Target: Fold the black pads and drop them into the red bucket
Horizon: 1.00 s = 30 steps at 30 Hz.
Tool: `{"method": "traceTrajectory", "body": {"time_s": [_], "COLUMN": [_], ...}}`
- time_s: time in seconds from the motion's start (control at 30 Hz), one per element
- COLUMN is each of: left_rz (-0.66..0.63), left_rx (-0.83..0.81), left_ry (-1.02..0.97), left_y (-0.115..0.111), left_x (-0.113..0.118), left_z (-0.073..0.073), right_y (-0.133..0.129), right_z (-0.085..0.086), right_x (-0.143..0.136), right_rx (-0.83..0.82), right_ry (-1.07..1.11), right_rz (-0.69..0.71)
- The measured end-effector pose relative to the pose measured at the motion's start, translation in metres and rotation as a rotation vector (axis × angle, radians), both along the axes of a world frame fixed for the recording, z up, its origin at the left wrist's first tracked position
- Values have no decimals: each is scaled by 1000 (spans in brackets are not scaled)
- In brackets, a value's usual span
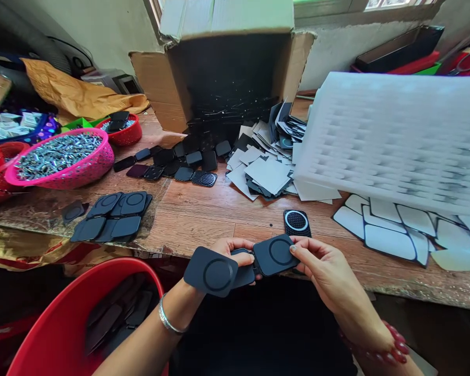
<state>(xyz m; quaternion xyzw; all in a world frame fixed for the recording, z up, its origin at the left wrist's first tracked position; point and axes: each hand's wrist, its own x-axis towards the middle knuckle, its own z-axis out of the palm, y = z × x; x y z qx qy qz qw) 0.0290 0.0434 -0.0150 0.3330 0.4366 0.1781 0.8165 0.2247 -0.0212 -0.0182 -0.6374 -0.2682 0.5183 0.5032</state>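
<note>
In front of me I hold a black folding wireless charger pad (272, 258), made of hinged square panels with ring marks. My left hand (229, 245) is closed around its middle, the thumb pressing on a panel. A ringed square panel (211, 271) lies over my left wrist, overlapping the middle panel; whether it is joined to it I cannot tell. My right hand (325, 263) pinches the right edge of the ringed right panel between thumb and fingers. Just behind, on the table, lies an open black casing (296, 223) with a white ring and grid.
Stacked black pads (113, 216) lie at the left edge, near a pink basket (105, 162) of metal parts. A red bucket (43, 324) stands below. Behind are loose panels, a cut-paper pile (270, 175) and a cardboard box (156, 89). White trays (391, 141) stand right, above film sheets (389, 243).
</note>
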Motion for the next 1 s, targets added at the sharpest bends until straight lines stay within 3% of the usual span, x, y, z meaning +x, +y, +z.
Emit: {"method": "traceTrajectory", "body": {"time_s": [0.67,1.0], "left_rz": [2,43], "left_rx": [32,111], "left_ry": [11,103], "left_y": [-2,-5], "left_x": [0,5], "left_z": [1,5], "right_y": [0,-4], "right_z": [4,-3], "right_x": [-4,-4], "right_rx": [69,118], "right_ry": [-54,-86], "right_rz": [7,12]}}
